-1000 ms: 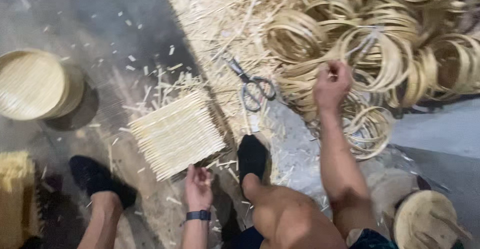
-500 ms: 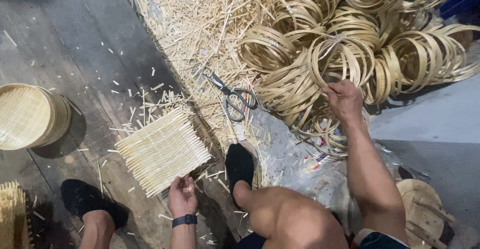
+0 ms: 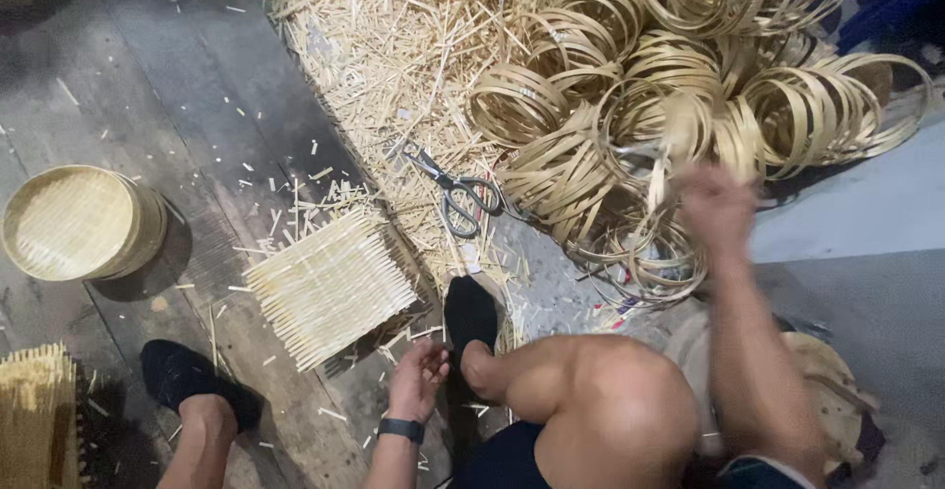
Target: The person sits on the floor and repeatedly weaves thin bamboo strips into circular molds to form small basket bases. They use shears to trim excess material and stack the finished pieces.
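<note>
The right hand (image 3: 717,206), blurred, seems to grip a bamboo hoop (image 3: 645,253); its fingers' closure is unclear. The left hand (image 3: 417,379) rests half-curled and empty beside the woven bamboo mat (image 3: 330,287).

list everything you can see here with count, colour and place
bamboo strip hoops: a large pile, pale yellow, upper right
bamboo stick offcuts: a heap, straw-coloured, top centre
scissors: one, grey metal, centre on the offcuts
woven square mat: one, pale, on the plank floor
round woven tray: one, tan, left edge
woven piece: partly seen, yellowish, bottom left corner
black shoes: two, one centre, one lower left
left hand: by the mat's corner
right hand: blurred, at the hoops
</note>
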